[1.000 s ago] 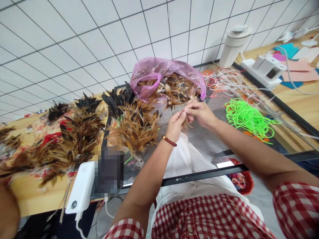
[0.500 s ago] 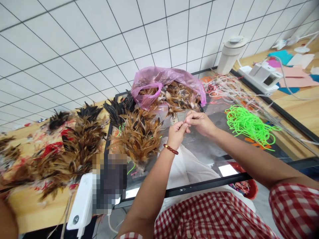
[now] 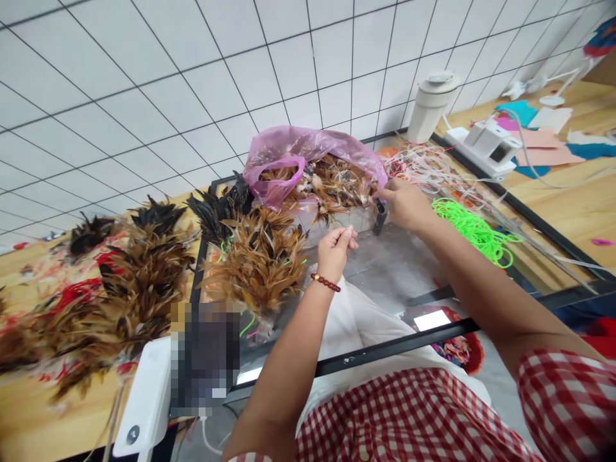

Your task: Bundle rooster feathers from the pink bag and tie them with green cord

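Observation:
My left hand (image 3: 335, 250), with a red bead bracelet at the wrist, is raised over the glass tabletop. Its thumb presses on the bent fingers; anything pinched there is too small to make out. My right hand (image 3: 408, 204) reaches to the right edge of a pink plastic bag (image 3: 312, 138). Its fingertips are beside the loose brown feathers (image 3: 337, 183) in the bag's mouth, and I cannot tell whether they grip one. A small black object (image 3: 380, 219) lies just below that hand. Left of my left hand is a heap of brown feather bunches (image 3: 262, 256).
Bright green cord (image 3: 474, 231) and tangled white strands (image 3: 423, 163) lie on the right. A white cup (image 3: 430, 109) and a white power strip (image 3: 481, 151) stand behind. More feathers (image 3: 144, 276) cover the wooden table leftward. A black frame (image 3: 399, 350) edges the glass.
My hands were together at the fingertips and are now apart. The right hand has moved away to the bag's right edge. The left stays over the glass. The view has shifted slightly.

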{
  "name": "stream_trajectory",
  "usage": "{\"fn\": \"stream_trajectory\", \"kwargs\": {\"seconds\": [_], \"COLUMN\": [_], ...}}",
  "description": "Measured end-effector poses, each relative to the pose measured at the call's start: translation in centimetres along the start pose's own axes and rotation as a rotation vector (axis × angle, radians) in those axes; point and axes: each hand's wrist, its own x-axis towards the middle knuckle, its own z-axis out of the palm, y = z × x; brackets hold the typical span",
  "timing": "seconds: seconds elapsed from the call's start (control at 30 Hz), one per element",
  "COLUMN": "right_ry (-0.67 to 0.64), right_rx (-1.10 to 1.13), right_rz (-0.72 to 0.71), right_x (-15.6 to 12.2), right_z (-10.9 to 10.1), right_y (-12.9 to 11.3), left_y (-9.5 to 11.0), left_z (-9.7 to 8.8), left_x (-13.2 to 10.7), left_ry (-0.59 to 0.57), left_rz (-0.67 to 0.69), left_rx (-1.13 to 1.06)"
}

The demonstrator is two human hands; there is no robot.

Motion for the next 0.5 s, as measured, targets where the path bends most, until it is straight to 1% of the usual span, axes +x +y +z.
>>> {"fn": "stream_trajectory", "kwargs": {"seconds": [0.07, 0.1, 0.13, 0.2, 0.23, 0.27, 0.3, 0.33, 0.37, 0.4, 0.43, 0.5], "right_ry": [-0.04, -0.034, -0.001, 0.112, 0.149, 0.142, 0.095, 0.014, -0.055, -0.092, -0.097, -0.051], "right_rx": [-0.037, -0.016, 0.025, 0.142, 0.203, 0.255, 0.288, 0.295, 0.27, 0.233, 0.195, 0.147], "right_rz": [-0.035, -0.03, -0.016, 0.008, -0.01, -0.06, -0.128, -0.202, -0.241, -0.242, -0.213, -0.124], "right_x": [0.3, 0.4, 0.4, -0.1, -0.6, -1.1, -1.7, -2.2, -2.6, -2.7, -2.6, -1.5], "right_z": [0.0, 0.1, 0.1, 0.0, -0.1, -0.2, -0.4, -0.7, -1.0, -1.2, -1.5, -1.7], "right_y": [-0.4, -0.6, -0.8, -1.2, -1.5, -1.7, -1.9, -2.0, -2.0, -2.0, -1.8, -1.4], "left_y": [0.1, 0.1, 0.2, 0.4, 0.4, 0.5, 0.5, 0.5, 0.5, 0.4, 0.4, 0.3], "left_z": [0.1, 0.1, 0.2, 0.3, 0.3, 0.3, 0.3, 0.3, 0.3, 0.3, 0.2, 0.1], "left_x": [0.0, 0.0, 0.0, -0.1, -0.1, -0.1, -0.1, 0.0, 0.1, 0.1, 0.2, 0.3], "left_ry": [0.004, 0.009, 0.013, 0.02, 0.022, 0.027, 0.033, 0.042, 0.049, 0.055, 0.06, 0.063], "left_rz": [-0.013, -0.019, -0.023, -0.025, -0.025, -0.025, -0.026, -0.029, -0.032, -0.034, -0.034, -0.031], "left_rx": [-0.008, -0.011, -0.014, -0.025, -0.036, -0.052, -0.069, -0.087, -0.103, -0.116, -0.126, -0.134]}}
